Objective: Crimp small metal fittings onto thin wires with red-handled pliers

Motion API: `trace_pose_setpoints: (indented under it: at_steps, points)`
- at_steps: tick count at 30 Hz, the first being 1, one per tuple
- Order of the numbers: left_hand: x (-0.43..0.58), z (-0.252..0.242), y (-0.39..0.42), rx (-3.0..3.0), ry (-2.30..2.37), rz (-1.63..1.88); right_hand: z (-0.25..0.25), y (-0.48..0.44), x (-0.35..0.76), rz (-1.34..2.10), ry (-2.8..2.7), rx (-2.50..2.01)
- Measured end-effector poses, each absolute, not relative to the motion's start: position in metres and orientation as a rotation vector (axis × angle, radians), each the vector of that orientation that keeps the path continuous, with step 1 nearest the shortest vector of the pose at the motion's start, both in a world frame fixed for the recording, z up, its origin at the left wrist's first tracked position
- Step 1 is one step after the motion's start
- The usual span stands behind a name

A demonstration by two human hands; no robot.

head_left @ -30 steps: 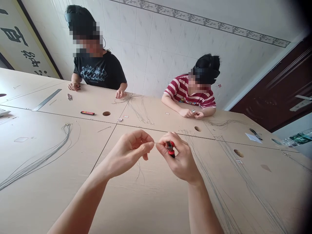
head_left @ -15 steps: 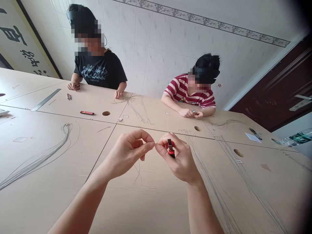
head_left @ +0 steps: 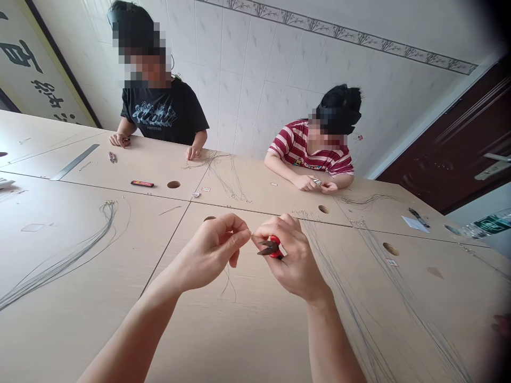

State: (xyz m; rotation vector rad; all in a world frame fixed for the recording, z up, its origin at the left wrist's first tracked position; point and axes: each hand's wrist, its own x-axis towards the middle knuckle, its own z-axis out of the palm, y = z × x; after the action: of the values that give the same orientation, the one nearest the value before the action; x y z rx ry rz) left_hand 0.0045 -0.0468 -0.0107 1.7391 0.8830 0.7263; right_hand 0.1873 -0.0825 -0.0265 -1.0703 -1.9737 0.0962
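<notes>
Fine wire (head_left: 229, 277) is dangling beneath the left hand (head_left: 221, 247), whose thumb and forefinger are pinching tight, seemingly on that strand. And the red-handled pliers (head_left: 271, 247) are swinging round! No longer pointing upward, their nose is aiming at the left fingertips, jaws parted, biting nothing visible. The right hand (head_left: 295, 258) is curling firmly around them, apparently bringing the tool into readier reach.

Soft light reaches me from the left, laying pale sheen on the counter (head_left: 67, 213); my hands (head_left: 209, 252) look fairly sharp. Black vignetting swallows my right edge, where a dark red shape (head_left: 502, 325) blurs.
</notes>
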Motion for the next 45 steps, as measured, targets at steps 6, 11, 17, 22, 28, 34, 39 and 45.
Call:
trace_pose_setpoints:
  at_steps: [6, 11, 17, 22, 28, 34, 39, 45]
  points:
    - [0.0051, -0.0078, -0.0482, 1.686, 0.932, 0.790, -0.0268, -0.0813, 0.1874, 0.250, -1.859, -1.093]
    - [0.0055, -0.0076, -0.0459, 1.719, 0.945, 0.831, -0.0253, -0.0823, 0.1869, 0.361, -1.814, -1.141]
    - [0.0048, -0.0126, -0.0443, 1.703, 0.919, 0.823, -0.0233, -0.0827, 0.1862, 0.417, -1.787, -1.183]
    - [0.0042, -0.0133, -0.0450, 1.698, 0.930, 0.825, -0.0246, -0.0821, 0.1858, 0.413, -1.797, -1.198]
    - [0.0050, -0.0119, -0.0450, 1.715, 0.971, 0.830, -0.0236, -0.0823, 0.1865, 0.415, -1.800, -1.189]
    - [0.0068, -0.0104, -0.0473, 1.759, 0.975, 0.816, -0.0245, -0.0834, 0.1851, 0.410, -1.814, -1.189]
    - [0.0077, -0.0097, -0.0493, 1.812, 0.943, 0.838, -0.0262, -0.0828, 0.1844, 0.306, -1.867, -1.156]
    - [0.0062, -0.0083, -0.0499, 1.811, 0.936, 0.819, -0.0275, -0.0811, 0.1841, 0.158, -1.946, -1.116]
